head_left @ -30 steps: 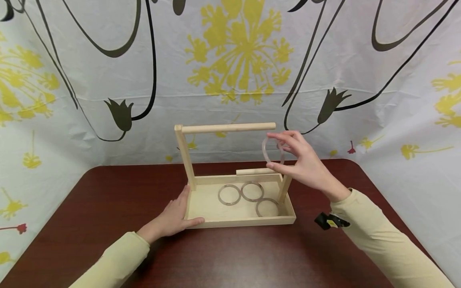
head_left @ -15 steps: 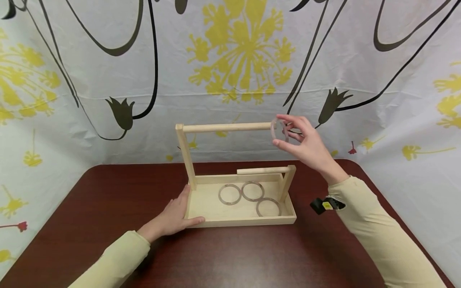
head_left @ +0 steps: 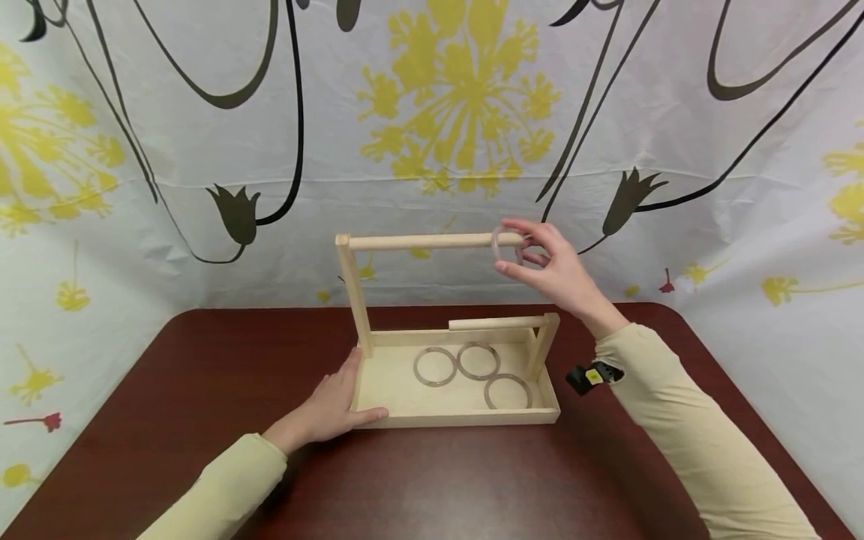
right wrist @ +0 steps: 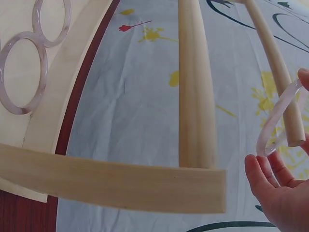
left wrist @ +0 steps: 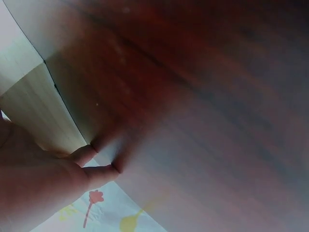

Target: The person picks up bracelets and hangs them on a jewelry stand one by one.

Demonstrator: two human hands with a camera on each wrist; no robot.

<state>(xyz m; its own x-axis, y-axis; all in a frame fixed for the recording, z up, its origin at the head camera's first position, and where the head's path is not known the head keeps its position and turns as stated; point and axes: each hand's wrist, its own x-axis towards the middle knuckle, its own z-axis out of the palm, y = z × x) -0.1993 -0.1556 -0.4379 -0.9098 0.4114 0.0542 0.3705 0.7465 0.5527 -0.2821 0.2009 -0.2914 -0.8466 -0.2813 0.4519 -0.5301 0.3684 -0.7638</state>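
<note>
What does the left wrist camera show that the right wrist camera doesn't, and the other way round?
Only the left wrist view shows the left hand against the tray. Only the right wrist view shows the right hand holding a ring around the upper rod, a lower rod, and rings lying in the tray. Both share parts of the tray, red table and patterned curtain.

head: bright, soft glare on tabletop [head_left: 448, 476] | left wrist: dim, blurred | right wrist: sharper
</note>
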